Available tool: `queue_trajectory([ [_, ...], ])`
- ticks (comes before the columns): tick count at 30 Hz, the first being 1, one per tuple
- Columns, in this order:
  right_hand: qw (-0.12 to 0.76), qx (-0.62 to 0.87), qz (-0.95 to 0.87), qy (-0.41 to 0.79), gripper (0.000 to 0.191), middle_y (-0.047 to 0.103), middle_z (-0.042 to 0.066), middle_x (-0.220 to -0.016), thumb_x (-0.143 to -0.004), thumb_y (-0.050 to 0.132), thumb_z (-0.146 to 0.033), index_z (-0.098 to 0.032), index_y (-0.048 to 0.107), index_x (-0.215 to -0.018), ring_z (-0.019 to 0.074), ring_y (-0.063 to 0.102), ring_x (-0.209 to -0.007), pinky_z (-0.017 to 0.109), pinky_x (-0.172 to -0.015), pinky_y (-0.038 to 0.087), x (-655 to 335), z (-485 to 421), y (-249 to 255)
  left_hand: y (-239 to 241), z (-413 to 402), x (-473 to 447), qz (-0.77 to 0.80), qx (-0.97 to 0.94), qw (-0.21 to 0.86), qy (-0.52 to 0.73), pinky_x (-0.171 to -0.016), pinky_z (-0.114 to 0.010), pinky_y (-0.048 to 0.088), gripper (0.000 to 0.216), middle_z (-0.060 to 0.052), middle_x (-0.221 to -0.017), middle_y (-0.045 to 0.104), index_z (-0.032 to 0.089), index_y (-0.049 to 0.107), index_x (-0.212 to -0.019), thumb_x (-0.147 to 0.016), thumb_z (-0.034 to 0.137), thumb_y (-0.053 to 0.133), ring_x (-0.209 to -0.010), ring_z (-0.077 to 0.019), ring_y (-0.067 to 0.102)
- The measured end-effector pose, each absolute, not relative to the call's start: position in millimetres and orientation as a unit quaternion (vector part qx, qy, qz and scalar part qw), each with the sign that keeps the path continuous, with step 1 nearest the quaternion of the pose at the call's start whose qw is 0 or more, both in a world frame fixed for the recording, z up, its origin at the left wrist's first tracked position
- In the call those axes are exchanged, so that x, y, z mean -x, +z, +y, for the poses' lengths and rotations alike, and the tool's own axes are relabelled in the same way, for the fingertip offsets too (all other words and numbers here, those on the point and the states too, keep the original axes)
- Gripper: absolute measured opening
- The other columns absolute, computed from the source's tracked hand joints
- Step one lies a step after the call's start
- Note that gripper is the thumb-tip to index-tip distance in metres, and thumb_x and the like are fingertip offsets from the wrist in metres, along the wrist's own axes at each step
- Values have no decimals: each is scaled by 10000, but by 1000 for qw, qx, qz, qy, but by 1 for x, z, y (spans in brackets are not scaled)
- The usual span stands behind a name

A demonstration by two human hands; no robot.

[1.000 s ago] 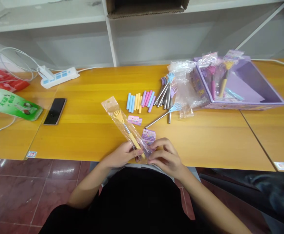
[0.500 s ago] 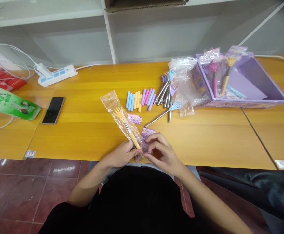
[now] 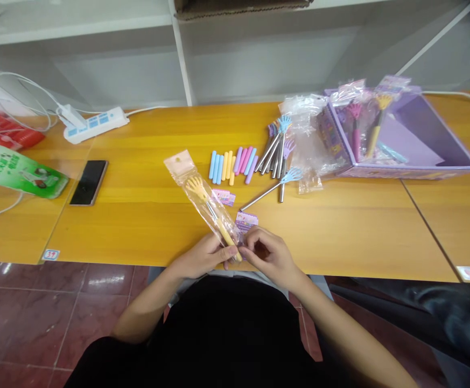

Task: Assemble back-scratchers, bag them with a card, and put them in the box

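A clear plastic sleeve (image 3: 196, 186) lies slanted across the near edge of the yellow table (image 3: 339, 226), and inside it is a yellow hand-shaped scratcher with a metal stem. My left hand (image 3: 202, 254) pinches the sleeve's near end around the yellow handle. My right hand (image 3: 267, 254) is closed on the same end from the right, its fingertips meeting the left hand's. A small purple printed card (image 3: 246, 220) lies just beyond my fingers, and a second card (image 3: 224, 197) lies beside the sleeve.
Pastel handle grips (image 3: 232, 165) lie in a row mid-table beside a bundle of metal scratchers (image 3: 277, 148). A purple box (image 3: 404, 140) with bagged scratchers stands at the right. A phone (image 3: 89, 182), a power strip (image 3: 95, 124) and a green packet (image 3: 19, 171) are at the left.
The sleeve's far end has swung slightly left and away. My right hand's fingers have curled tighter onto the sleeve's near end. The camera dipped a little.
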State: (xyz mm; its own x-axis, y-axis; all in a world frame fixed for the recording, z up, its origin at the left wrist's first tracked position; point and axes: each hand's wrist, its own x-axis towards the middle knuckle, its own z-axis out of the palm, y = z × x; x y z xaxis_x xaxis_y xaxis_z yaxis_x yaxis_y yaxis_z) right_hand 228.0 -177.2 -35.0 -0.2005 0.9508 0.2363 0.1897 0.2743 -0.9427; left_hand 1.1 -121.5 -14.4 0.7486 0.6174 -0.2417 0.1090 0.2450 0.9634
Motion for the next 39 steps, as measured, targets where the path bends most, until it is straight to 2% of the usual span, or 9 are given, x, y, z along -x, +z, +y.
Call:
queue_trajectory([
  [4,461,433,-664,399,202,610,13,-904,-1031,721,-223,-250,570,-900,180,592,-826,329,-746,481,-228,-177,-34,-11,-123,-2,321,-608,701,190,-768,-283,527,424,-30,-968,668,169,651,-1065,-946,544,810,-842,-163,621],
  [9,474,426,-672,376,170,630,55,-1058,-1017,741,-221,-245,601,-925,208,642,-988,357,-861,530,-228,-175,-31,-10,-123,-2,328,-575,728,177,-762,-297,551,462,-52,-979,679,160,654,-1092,-996,609,707,-853,-184,640],
  [14,473,425,-671,382,168,644,21,-944,-1031,727,-229,-245,597,-925,179,636,-867,325,-781,518,-229,-176,-32,-6,-120,-2,316,-636,686,158,-787,-288,534,401,-44,-955,684,155,684,-1028,-1037,556,660,-861,-183,627],
  [22,486,463,-650,356,248,650,-6,-796,-1028,742,-283,-240,566,-857,140,592,-689,272,-622,466,-227,-176,-35,-7,-121,-1,316,-653,676,129,-772,-285,550,419,-54,-991,697,162,700,-1091,-1075,562,578,-857,-186,645],
  [28,502,466,-653,325,282,628,-15,-772,-1003,772,-257,-239,553,-826,125,584,-668,259,-606,474,-225,-176,-35,-10,-123,-5,334,-661,654,153,-827,-306,547,448,-51,-978,721,157,722,-1073,-893,548,847,-885,-202,652],
  [32,503,467,-652,321,280,633,-10,-775,-1009,765,-271,-240,552,-829,131,594,-674,267,-602,478,-225,-177,-35,-7,-123,-7,354,-660,644,156,-776,-282,531,350,-45,-946,728,153,744,-1033,-976,498,760,-842,-181,643],
  [37,512,479,-630,335,278,651,4,-791,-1021,754,-318,-244,555,-840,143,605,-683,282,-609,492,-226,-179,-37,-6,-123,-8,362,-624,677,143,-712,-264,540,348,-50,-954,765,153,773,-1075,-966,484,775,-793,-168,659],
  [39,526,482,-606,350,214,677,8,-815,-1019,760,-347,-248,597,-921,152,630,-692,287,-616,515,-226,-179,-38,-7,-123,-9,365,-603,693,152,-702,-271,560,354,-58,-977,776,151,766,-1110,-957,470,790,-781,-168,672],
])
